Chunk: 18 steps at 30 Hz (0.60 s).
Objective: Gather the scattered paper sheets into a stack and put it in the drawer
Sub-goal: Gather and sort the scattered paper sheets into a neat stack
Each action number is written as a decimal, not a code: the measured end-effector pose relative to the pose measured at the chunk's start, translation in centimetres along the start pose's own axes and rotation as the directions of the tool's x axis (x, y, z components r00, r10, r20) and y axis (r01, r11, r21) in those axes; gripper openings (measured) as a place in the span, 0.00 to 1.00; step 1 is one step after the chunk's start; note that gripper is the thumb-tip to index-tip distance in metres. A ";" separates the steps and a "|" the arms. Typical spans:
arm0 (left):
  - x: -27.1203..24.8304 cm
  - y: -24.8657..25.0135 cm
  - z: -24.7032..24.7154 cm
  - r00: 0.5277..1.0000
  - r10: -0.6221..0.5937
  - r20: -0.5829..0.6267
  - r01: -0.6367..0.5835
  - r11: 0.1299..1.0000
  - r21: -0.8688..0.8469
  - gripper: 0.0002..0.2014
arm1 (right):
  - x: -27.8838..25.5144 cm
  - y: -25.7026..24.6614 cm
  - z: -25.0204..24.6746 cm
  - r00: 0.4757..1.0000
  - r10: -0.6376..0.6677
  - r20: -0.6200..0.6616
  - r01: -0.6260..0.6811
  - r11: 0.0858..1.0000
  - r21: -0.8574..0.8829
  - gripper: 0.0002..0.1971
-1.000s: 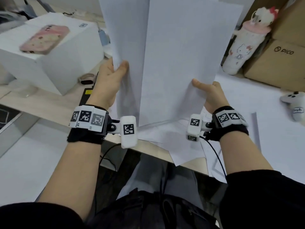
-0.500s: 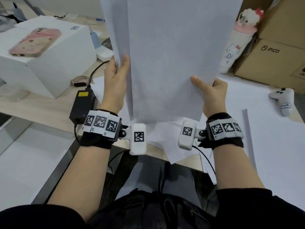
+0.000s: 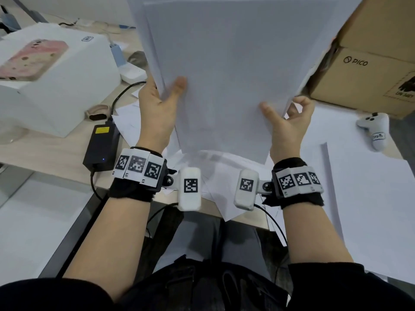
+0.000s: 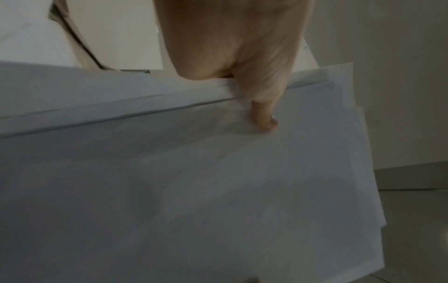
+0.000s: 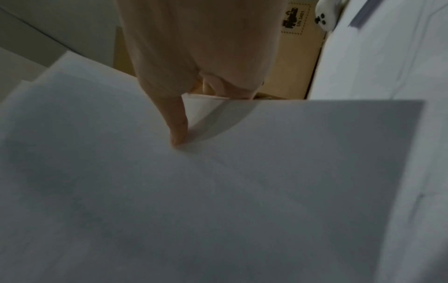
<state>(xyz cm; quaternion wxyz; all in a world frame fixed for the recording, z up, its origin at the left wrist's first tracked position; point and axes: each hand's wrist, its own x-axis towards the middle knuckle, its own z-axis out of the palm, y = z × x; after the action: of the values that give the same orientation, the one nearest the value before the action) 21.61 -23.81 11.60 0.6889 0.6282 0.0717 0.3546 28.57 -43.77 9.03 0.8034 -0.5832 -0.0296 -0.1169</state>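
Note:
I hold a stack of white paper sheets (image 3: 226,81) upright above the desk's front edge. My left hand (image 3: 161,102) grips its left edge, thumb on the front and fingers hidden behind. My right hand (image 3: 287,117) pinches the right edge, with its fingers curled behind. In the left wrist view the left hand (image 4: 242,57) lays its thumb flat on the stack (image 4: 194,191). The right wrist view shows the right hand (image 5: 194,47) with its thumb on the front sheet (image 5: 218,191). More loose sheets (image 3: 224,176) lie on the desk under the stack. I cannot make out a drawer.
A white box (image 3: 58,90) with a pink phone (image 3: 33,59) on top stands at the left, a black power adapter (image 3: 101,147) beside it. A cardboard PICO box (image 3: 368,70) and a white controller (image 3: 375,131) sit at the right, by a large white sheet (image 3: 363,198).
The two offset sheets have slid together into one stack. Both hands have come closer to each other, and the right hand's fingers now curl round the edge.

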 end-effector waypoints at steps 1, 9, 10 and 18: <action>-0.2 -0.4 0.0 1.000 -0.022 0.017 0.022 1.000 0.005 0.17 | -0.1 0.2 -0.2 0.999 0.044 0.008 -0.044 0.999 -0.001 0.27; -0.6 -0.9 0.2 0.993 -0.114 -0.021 0.115 0.992 0.059 0.11 | 0.0 -0.5 0.1 0.967 0.090 0.240 -0.080 0.996 -0.048 0.11; -0.4 -0.8 0.2 0.993 -0.119 -0.010 0.119 0.992 0.042 0.07 | 0.1 -0.7 0.2 0.962 0.101 0.255 -0.091 0.994 -0.052 0.09; 0.6 -0.6 -0.3 0.998 -0.041 -0.055 0.044 0.998 0.043 0.06 | 0.6 -1.2 -0.4 0.900 0.207 0.384 -0.169 0.977 -0.131 0.11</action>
<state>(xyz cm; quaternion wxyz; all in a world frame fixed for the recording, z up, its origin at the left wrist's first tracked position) 22.10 -23.16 11.22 0.6800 0.6317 0.1116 0.3552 28.86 -44.55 10.13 0.7599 -0.6320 -0.1291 0.0800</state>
